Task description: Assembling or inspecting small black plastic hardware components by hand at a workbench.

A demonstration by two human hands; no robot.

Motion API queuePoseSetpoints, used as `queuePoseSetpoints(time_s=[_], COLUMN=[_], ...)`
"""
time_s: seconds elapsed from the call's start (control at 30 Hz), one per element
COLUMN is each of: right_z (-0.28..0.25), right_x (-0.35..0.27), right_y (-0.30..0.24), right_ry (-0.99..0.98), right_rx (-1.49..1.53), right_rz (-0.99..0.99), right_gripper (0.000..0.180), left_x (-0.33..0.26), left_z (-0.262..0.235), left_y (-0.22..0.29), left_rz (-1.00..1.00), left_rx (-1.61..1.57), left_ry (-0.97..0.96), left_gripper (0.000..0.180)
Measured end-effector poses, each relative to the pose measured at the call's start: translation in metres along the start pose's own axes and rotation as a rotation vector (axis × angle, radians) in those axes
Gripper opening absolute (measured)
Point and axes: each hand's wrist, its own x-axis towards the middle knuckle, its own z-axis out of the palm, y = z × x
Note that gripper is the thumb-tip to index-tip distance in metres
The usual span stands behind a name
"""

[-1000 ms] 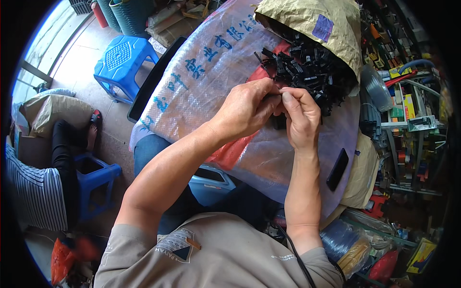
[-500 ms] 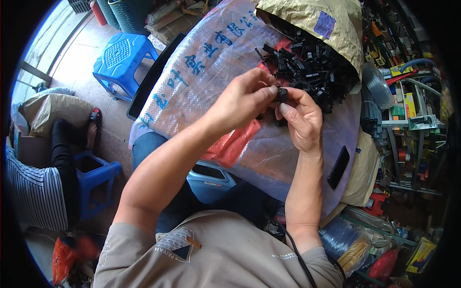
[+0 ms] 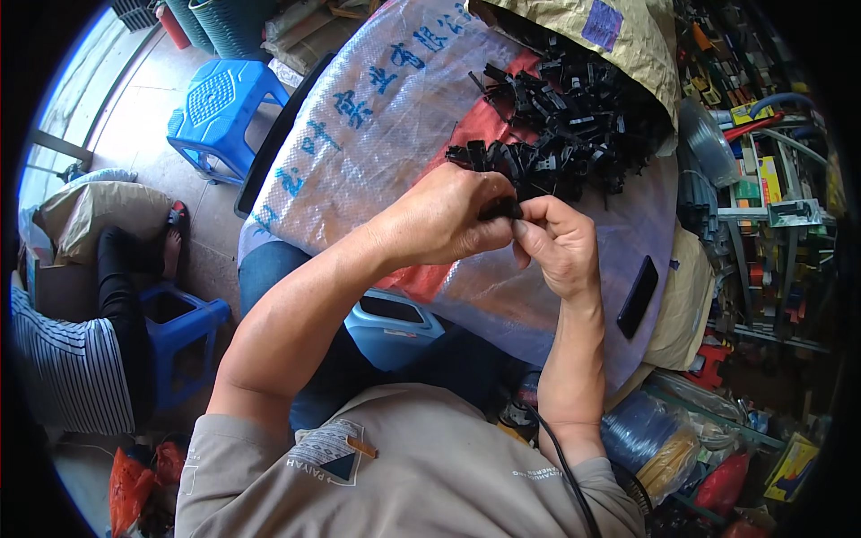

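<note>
My left hand (image 3: pixel 448 213) is closed round a small black plastic piece (image 3: pixel 504 210), most of which its fingers hide. From the other side, my right hand (image 3: pixel 563 247) pinches the end of that piece between thumb and forefinger. Just beyond both hands lies a heap of black plastic pieces (image 3: pixel 574 125), partly on a red plastic sheet (image 3: pixel 462 134). The heap spills from the mouth of a brown paper sack (image 3: pixel 628 40). Underneath is a whitish woven sheet (image 3: pixel 323 193) with blue markings.
A dark phone (image 3: pixel 638 298) lies right of my forearm. A light blue plastic stool or bin (image 3: pixel 395 336) stands below the sheet's edge. To the left are a blue stool (image 3: pixel 215 103) and a seated person in a striped top (image 3: pixel 72 368). Crowded shelves (image 3: pixel 771 215) line the right.
Both hands have come slightly nearer to me, uncovering more of the heap. My left hand has turned and wrapped more round the piece; my right thumb and forefinger now meet at its end.
</note>
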Motion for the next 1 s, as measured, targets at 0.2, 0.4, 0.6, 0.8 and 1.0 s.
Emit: queuePoseSetpoints(time_s=[0.2,0.4,0.6,0.8,1.0], right_z=[0.001,-0.002,-0.016,-0.026,-0.036], right_x=[0.015,0.030,0.079,0.091,0.081], right_y=[-0.003,-0.009,-0.008,-0.009,-0.016], right_ry=[-0.032,-0.100,0.143,0.042,-0.018], right_rx=[-0.019,-0.034,-0.885,-0.898,-0.569], right_rz=[0.011,0.036,-0.140,-0.106,0.029], right_gripper=[0.004,0.006,0.025,0.024,0.028], left_x=[0.003,0.005,0.016,0.015,0.015], left_z=[-0.006,-0.011,-0.027,-0.022,-0.024], left_y=[0.002,-0.003,-0.013,-0.026,-0.011], left_rz=[-0.109,-0.190,-0.385,-0.391,-0.437], left_rx=[0.153,0.007,-0.766,-0.884,-0.776], left_ry=[-0.031,0.029,0.267,0.317,0.291], left_gripper=[0.030,0.032,0.032,0.015,0.019])
